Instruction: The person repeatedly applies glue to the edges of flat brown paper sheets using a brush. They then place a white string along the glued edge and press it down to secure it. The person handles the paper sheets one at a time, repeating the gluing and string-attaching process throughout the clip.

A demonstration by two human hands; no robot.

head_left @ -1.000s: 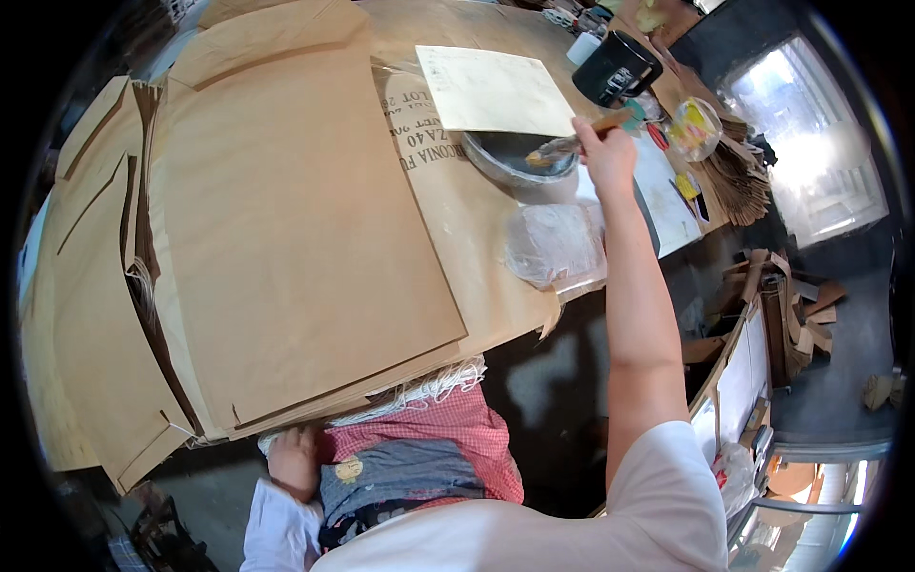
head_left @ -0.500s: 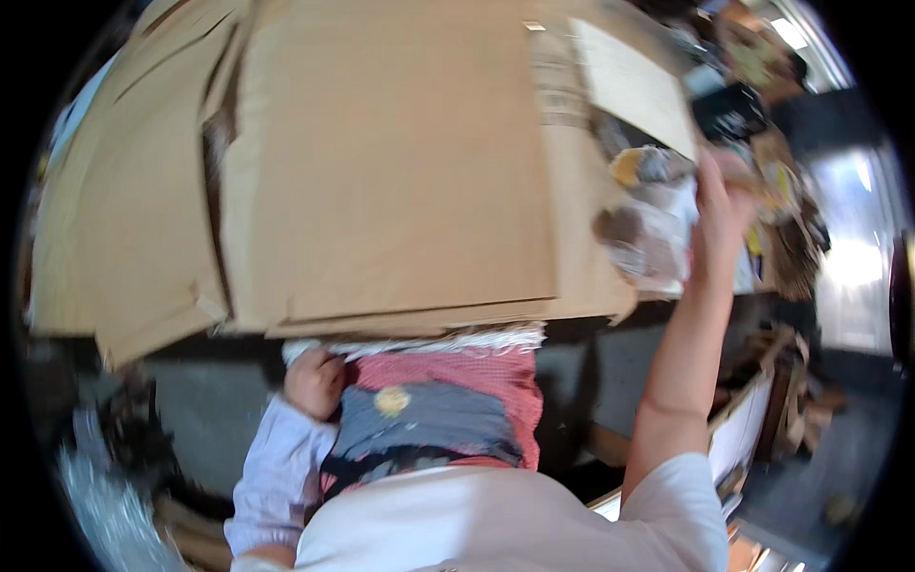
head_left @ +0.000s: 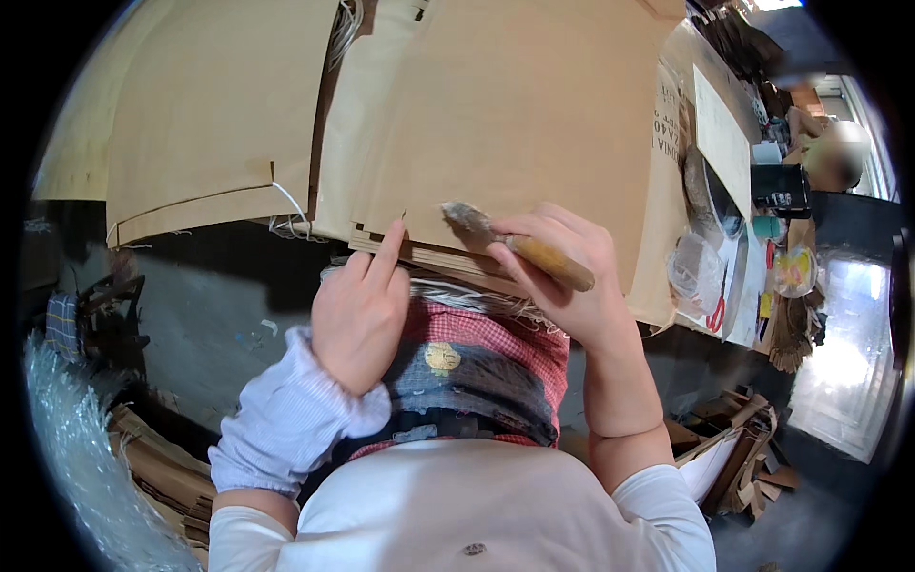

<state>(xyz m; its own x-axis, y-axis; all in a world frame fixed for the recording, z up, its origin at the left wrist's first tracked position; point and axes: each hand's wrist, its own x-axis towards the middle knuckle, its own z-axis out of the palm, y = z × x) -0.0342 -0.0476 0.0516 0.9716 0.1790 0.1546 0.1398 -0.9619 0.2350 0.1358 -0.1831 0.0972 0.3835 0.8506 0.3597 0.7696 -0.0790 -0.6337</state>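
Paper stack [head_left: 515, 124] under brush [head_left: 553, 262] | white board [head_left: 721, 133] overlaps bowl [head_left: 703, 195] | mug [head_left: 780, 191] near

A black mug [head_left: 777, 183] stands between two and three o'clock, another person [head_left: 827, 160] beyond it. At three o'clock sits a clear tub [head_left: 795, 274] with yellow inside. Cardboard pieces [head_left: 748, 469] lie at four, plastic sheeting [head_left: 88, 453] at eight, checked cloth [head_left: 62, 319] at nine.

R hand [head_left: 589, 281] w/ brush [head_left: 545, 257], L hand [head_left: 357, 315] at brn paper [head_left: 505, 124] edge.
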